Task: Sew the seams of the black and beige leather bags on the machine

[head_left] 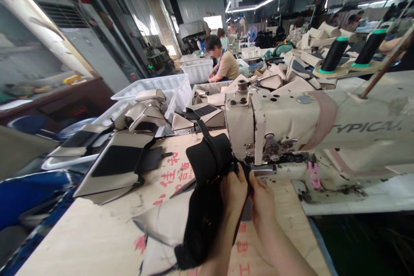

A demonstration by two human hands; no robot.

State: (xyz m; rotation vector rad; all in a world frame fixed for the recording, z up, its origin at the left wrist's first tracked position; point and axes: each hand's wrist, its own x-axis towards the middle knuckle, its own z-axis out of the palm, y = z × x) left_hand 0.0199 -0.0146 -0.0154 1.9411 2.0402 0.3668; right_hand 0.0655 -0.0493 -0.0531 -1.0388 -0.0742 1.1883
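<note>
A black fabric piece with a strap lies under the needle end of a cream sewing machine. My left hand pinches the black fabric just below the machine head, fingers closed on it. My right hand sits right beside it, fingers closed on the same fabric edge close to the needle area. The lower part of the black piece hangs down over the cardboard-covered table. The needle itself is hidden behind the fabric and my hands.
Beige and black sewn pieces are stacked at the left of the table, more in white bins. Two black thread cones stand behind the machine. Another person works at a table farther back. A blue object is at the left.
</note>
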